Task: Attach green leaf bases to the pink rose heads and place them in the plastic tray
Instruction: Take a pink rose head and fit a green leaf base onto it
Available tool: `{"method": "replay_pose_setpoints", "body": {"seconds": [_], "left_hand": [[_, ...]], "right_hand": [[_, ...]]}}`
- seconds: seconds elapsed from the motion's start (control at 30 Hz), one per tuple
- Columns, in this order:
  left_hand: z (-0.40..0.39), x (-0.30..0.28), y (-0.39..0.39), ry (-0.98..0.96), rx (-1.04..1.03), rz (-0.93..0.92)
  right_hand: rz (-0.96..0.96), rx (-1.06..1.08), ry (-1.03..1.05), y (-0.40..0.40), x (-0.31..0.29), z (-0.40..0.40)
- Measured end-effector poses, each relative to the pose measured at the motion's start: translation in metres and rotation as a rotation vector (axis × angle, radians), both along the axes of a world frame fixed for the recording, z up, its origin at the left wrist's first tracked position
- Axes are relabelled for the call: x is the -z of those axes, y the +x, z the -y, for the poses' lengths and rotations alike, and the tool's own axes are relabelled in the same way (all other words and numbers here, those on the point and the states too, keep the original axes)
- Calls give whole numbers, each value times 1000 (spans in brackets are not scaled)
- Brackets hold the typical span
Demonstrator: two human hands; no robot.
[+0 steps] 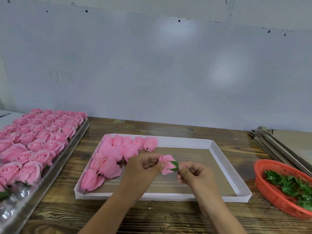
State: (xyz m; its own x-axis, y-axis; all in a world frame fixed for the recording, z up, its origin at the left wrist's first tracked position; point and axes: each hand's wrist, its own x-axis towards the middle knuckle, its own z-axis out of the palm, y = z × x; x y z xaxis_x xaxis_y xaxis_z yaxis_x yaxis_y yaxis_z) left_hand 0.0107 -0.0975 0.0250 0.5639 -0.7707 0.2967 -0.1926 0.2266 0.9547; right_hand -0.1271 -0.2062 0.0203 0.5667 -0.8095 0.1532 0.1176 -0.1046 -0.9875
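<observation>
My left hand (pixel 143 168) grips a pink rose head (pixel 166 163) above the middle of the white cardboard tray (pixel 217 154). My right hand (pixel 194 174) pinches the green leaf base (pixel 173 166) against the underside of that rose. Several pink roses (pixel 111 157) lie on their sides in the left part of the white tray. A clear plastic tray (pixel 74 142) at the left holds several rows of upright pink roses (pixel 35 142). A red basket (pixel 270 191) at the right holds several green leaf bases (pixel 290 184).
A stack of flat cardboard sheets (pixel 276 146) lies at the back right on the wooden table (pixel 168 215). A grey wall (pixel 152 65) rises right behind the table. The near end of the plastic tray shows bare cups (pixel 10 210).
</observation>
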Motion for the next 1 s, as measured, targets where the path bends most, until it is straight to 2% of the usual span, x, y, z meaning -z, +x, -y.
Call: {"method": "replay_pose_setpoints", "body": {"seconds": [0.2, 0.33, 0.6, 0.87, 1.0], "left_hand": [[0, -1, 2, -4, 17, 15], [2, -1, -4, 9, -8, 29], [3, -1, -11, -27, 61, -159], [7, 6, -8, -121, -49, -132], [5, 5, -9, -114, -49, -50]], "right_hand": [[14, -29, 18, -1, -1, 0], [79, -73, 110, 0, -1, -1], [298, -155, 333, 6, -4, -10], [119, -222, 270, 7, -1, -19], [101, -217, 273, 5, -4, -16]]}}
